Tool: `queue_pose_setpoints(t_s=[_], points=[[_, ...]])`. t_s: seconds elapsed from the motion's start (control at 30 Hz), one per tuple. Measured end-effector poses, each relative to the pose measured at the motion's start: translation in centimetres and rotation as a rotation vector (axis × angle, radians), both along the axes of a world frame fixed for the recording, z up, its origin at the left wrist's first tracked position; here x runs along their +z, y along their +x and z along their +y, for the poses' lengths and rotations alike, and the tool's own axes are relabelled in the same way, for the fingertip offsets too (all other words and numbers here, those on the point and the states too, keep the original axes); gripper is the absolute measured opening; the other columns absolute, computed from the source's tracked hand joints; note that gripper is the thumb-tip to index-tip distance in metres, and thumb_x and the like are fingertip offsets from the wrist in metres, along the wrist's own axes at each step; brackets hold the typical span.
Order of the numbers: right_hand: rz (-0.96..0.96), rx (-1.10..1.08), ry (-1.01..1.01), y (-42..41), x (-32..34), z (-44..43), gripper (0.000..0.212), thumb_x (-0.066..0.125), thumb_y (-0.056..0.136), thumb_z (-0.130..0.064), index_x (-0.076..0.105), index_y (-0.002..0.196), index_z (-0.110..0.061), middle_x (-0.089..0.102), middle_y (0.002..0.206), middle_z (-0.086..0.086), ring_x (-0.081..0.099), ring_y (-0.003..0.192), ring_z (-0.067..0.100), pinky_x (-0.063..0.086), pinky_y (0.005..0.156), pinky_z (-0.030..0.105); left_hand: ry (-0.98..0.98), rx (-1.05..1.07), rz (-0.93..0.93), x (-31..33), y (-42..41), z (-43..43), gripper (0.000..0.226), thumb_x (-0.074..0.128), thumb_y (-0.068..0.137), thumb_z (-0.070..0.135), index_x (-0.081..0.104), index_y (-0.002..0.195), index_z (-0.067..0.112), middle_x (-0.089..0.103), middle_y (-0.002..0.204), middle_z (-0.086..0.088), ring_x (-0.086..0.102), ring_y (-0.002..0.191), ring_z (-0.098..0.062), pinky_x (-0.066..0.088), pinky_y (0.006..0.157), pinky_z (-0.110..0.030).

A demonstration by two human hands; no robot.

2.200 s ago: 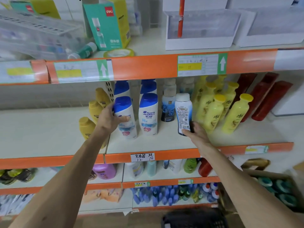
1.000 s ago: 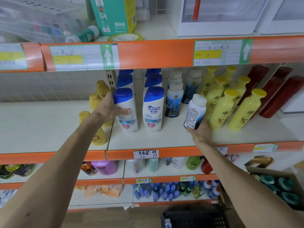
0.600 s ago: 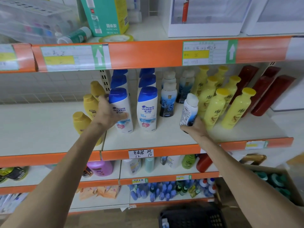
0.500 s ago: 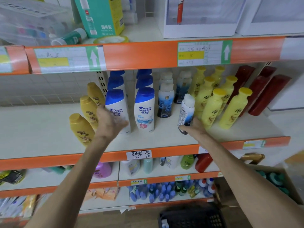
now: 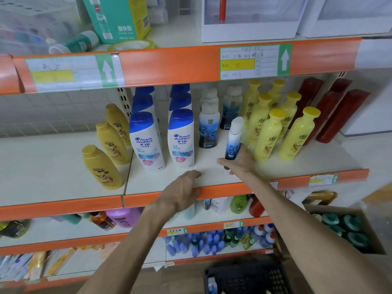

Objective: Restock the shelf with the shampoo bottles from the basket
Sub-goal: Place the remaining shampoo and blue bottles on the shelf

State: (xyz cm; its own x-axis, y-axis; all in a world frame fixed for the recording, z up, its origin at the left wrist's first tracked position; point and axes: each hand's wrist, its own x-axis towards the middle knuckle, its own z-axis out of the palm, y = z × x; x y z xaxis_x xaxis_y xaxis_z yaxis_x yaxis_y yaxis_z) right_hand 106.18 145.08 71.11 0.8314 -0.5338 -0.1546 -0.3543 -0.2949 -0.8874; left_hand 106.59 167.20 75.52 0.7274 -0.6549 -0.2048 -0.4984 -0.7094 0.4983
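My right hand (image 5: 239,164) grips the blue-white bottle (image 5: 233,139) low down, tilted over the shelf (image 5: 307,160); my left hand (image 5: 180,194) hangs relaxed, empty. The near black basket (image 5: 254,276) holds another bottle (image 5: 212,285).

Soft, even light, probably from ceiling lamps out of view, leaves only faint shadows. The orange shelf edge (image 5: 169,64) curves strongly toward the corners. The left hand (image 5: 182,194) is smeared by motion; the blue-and-white shampoo bottle (image 5: 233,143) is slightly soft. The clear boxes (image 5: 31,24) at top left look hazy, and the black basket (image 5: 248,276) is dim.
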Motion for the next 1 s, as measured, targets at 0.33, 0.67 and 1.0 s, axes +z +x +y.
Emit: queue_pose_setpoints(t_s=[0.33,0.67,1.0], points=[[0.008,-0.093,-0.22,-0.8,-0.4,-1.0,0.088,0.084,0.039,-0.051,0.05,0.108,-0.007,0.065,0.099,0.007,0.065,0.086,0.024,0.058,0.071,0.04,0.298,-0.104,-0.201,-1.1,-2.9,-3.6,0.09,0.022,0.092,0.067,-0.02,0.15,0.013,-0.027,0.157,-0.001,-0.024,0.146,-0.016,-0.005,0.121,-0.046],[-0.026,-0.116,-0.132,0.3,-1.3,-1.3,0.055,0.084,0.065,-0.025,0.059,0.112,-0.012,0.07,0.107,0.005,0.067,0.093,0.024,0.053,0.073,0.032,0.342,-0.068,-0.289,-1.5,-3.1,-3.4,0.084,0.018,0.088,0.074,-0.019,0.15,0.032,-0.025,0.158,0.0,-0.024,0.146,-0.024,-0.008,0.118,-0.054],[-0.041,-0.106,-0.093,4.9,-1.3,-3.6,0.058,0.081,0.07,-0.02,0.055,0.121,-0.013,0.068,0.116,0.005,0.064,0.105,0.026,0.051,0.09,0.038,0.297,-0.053,-0.204,-2.3,-1.9,-2.0,0.08,0.021,0.092,0.067,-0.011,0.153,0.026,-0.016,0.161,0.003,-0.015,0.149,-0.019,-0.002,0.12,-0.052]])
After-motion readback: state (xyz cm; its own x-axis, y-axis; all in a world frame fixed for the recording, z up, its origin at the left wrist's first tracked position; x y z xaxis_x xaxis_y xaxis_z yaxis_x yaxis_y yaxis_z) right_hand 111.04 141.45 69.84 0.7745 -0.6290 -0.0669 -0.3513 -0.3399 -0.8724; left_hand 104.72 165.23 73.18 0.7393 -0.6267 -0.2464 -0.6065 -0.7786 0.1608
